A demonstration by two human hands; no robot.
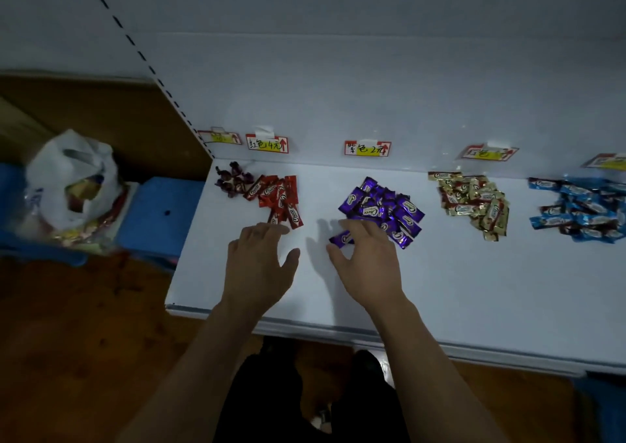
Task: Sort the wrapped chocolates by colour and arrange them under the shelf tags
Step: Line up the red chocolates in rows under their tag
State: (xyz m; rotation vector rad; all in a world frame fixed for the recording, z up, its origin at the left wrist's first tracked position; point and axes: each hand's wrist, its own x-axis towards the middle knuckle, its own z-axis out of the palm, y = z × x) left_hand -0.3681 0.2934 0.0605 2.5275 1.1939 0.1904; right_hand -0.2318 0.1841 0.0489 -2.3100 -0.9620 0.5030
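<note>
Chocolates in shiny wrappers lie in colour heaps along a white shelf board (440,290), each heap below a red-bordered paper price tag on the back panel. From the left come a cluster of dark maroon twist-wrapped sweets (233,180), touching a pile of red-wrapped bars (281,198) under the red-lettered tag (267,144). A pile of purple-wrapped bars (382,205) sits under the next tag (367,148), then a pile of gold-wrapped bars (474,202) and a pile of blue-wrapped bars (582,212).

The person's left hand (261,263) is flat and spread, holding nothing, fingertips just beside the red pile's near edge. The right hand (369,263) curls thumb and forefinger round a single purple-wrapped bar (340,238) at the purple pile's near-left corner.

Off the shelf's left end, a white plastic bag (72,178) of mixed sweets sits beside a blue plastic stool (159,212).
</note>
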